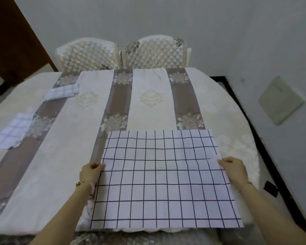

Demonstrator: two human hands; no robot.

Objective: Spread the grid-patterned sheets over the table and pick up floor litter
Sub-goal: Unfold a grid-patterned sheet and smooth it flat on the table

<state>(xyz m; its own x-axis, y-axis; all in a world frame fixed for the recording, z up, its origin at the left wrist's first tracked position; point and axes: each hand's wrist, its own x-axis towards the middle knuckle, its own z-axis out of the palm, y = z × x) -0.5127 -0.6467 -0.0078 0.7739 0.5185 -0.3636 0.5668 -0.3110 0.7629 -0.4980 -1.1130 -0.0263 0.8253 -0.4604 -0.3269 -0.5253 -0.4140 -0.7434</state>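
A white sheet with a dark grid pattern (162, 179) lies flat on the near part of the table (64, 156), which is covered with a cream and brown floral cloth. My left hand (91, 172) pinches the sheet's left edge about halfway along. My right hand (234, 171) grips the right edge at the same height. Two smaller folded checked sheets lie at the left: one (62, 92) farther back, one (11, 131) near the table's left edge. A small dark piece of litter (271, 188) lies on the floor at the right.
Two quilted chair backs (88, 54) (155, 51) stand against the far side of the table. A brown door (12, 41) is at the left. A beige square panel (281, 101) sits on the right wall. A black strip (245, 121) runs along the floor by the table's right side.
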